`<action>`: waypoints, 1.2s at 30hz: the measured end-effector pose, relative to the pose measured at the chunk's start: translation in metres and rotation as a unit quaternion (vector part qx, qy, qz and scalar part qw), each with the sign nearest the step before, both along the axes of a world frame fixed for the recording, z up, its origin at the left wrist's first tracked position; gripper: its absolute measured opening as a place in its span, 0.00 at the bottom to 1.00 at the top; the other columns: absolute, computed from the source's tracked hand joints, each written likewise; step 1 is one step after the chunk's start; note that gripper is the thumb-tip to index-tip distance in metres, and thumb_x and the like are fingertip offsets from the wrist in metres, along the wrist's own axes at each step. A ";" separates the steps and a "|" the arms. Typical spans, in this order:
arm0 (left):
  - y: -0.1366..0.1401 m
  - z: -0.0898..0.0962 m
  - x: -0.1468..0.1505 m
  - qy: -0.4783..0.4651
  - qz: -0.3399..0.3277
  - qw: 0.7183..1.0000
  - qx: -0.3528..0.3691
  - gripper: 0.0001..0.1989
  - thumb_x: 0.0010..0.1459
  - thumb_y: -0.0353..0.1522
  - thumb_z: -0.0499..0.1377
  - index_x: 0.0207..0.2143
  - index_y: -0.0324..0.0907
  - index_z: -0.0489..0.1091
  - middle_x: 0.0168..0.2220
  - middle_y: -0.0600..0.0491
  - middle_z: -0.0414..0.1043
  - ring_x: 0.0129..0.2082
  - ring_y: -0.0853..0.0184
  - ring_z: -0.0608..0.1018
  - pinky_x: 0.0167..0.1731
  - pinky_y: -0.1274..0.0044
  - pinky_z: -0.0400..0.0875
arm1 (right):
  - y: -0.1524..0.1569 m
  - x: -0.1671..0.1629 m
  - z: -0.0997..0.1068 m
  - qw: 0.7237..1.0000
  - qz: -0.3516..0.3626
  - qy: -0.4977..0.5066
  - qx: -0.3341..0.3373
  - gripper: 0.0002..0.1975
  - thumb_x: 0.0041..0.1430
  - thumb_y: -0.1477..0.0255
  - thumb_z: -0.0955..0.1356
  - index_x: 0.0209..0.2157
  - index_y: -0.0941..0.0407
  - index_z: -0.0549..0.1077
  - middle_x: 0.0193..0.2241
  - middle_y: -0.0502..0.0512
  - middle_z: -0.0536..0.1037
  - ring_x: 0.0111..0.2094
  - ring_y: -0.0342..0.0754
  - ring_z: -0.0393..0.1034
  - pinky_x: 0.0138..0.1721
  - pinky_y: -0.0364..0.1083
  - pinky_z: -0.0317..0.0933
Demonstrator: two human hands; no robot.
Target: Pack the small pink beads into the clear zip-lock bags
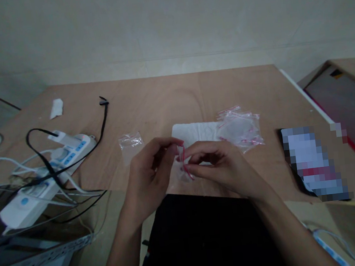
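Note:
Between my hands, over the table's front edge, is a small clear zip bag with a red strip along its top. My left hand pinches one end of that strip between thumb and fingers. The fingers of my right hand are closed on the strip's other end. Behind the hands lies a white folded cloth or tissue. A pile of clear zip bags with red strips overlaps its right end. Left of my left hand lies a single clear bag.
A white power strip with plugs and tangled cables sits at the left of the wooden table. A black cable tie or strap and a white scrap lie farther back. A phone lies at the right.

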State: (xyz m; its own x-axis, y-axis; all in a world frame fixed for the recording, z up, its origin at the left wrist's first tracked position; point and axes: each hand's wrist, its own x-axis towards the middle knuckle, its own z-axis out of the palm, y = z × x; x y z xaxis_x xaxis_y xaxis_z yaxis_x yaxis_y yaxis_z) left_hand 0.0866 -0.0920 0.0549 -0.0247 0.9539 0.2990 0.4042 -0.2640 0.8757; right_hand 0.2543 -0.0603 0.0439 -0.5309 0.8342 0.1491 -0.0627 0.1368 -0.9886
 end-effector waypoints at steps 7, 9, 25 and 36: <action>-0.002 -0.003 0.001 -0.047 0.013 0.998 -0.027 0.06 0.61 0.31 0.57 0.38 0.43 0.74 0.31 0.56 0.78 0.30 0.73 0.78 0.30 0.81 0.73 | -0.004 -0.002 -0.006 0.999 -0.017 -0.006 0.042 0.06 0.60 0.74 0.68 0.32 0.54 0.78 0.32 0.51 0.79 0.35 0.43 0.73 0.36 0.43 0.65; -0.001 -0.004 0.002 -0.072 0.024 0.996 -0.041 0.06 0.60 0.31 0.58 0.38 0.43 0.74 0.32 0.55 0.78 0.30 0.73 0.78 0.30 0.81 0.73 | -0.005 -0.004 -0.011 0.999 -0.030 -0.008 0.028 0.06 0.60 0.74 0.68 0.33 0.54 0.78 0.32 0.51 0.78 0.33 0.43 0.72 0.34 0.43 0.65; 0.007 -0.013 -0.001 0.045 -0.044 0.995 -0.072 0.13 0.64 0.41 0.54 0.43 0.43 0.72 0.40 0.50 0.76 0.39 0.64 0.77 0.40 0.70 0.72 | 0.005 0.005 -0.018 0.996 -0.022 -0.042 -0.073 0.14 0.46 0.63 0.76 0.33 0.57 0.79 0.24 0.48 0.74 0.26 0.42 0.66 0.29 0.43 0.62; 0.013 -0.021 0.003 0.222 -0.034 0.972 0.068 0.14 0.53 0.34 0.65 0.40 0.43 0.67 0.37 0.52 0.75 0.37 0.63 0.78 0.39 0.70 0.74 | 0.024 0.007 -0.001 0.964 -0.047 -0.157 0.208 0.05 0.55 0.73 0.73 0.35 0.57 0.79 0.30 0.50 0.72 0.29 0.40 0.65 0.29 0.41 0.60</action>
